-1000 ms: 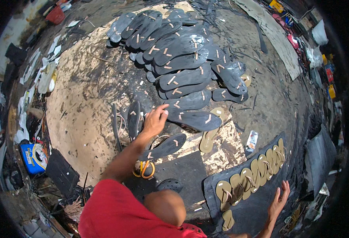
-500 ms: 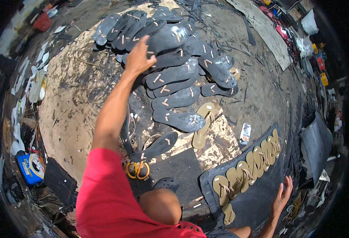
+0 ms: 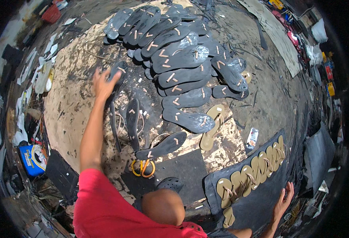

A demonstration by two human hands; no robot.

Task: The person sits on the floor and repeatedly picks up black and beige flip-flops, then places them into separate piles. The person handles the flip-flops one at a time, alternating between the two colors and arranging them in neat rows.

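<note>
My left hand (image 3: 102, 84) reaches out to the left of the pile, with its thumb and fingers around the edge of a dark flip-flop (image 3: 120, 72), whose underside carries small pale strips. Beside it spreads a large overlapping pile of black flip-flops (image 3: 182, 75) with similar strips. Closer to me, another black flip-flop (image 3: 133, 123) stands on its edge, and one (image 3: 164, 146) lies sole up. My right hand (image 3: 281, 202) is held with fingers apart beside the black mat, touching nothing I can make out. Near it runs a row of olive flip-flops (image 3: 246, 180).
A single olive flip-flop (image 3: 207, 135) lies below the pile. Orange-handled scissors (image 3: 143, 168) rest near my knee. A blue packet (image 3: 32, 159) lies at the left, a red container (image 3: 51, 14) at the far left. Scraps and a curved black sheet (image 3: 319, 152) line the right side.
My left hand has moved from above the pile to the left and nearer, now with a dark flip-flop in it. The view has shifted slightly; my right hand stays about where it was.
</note>
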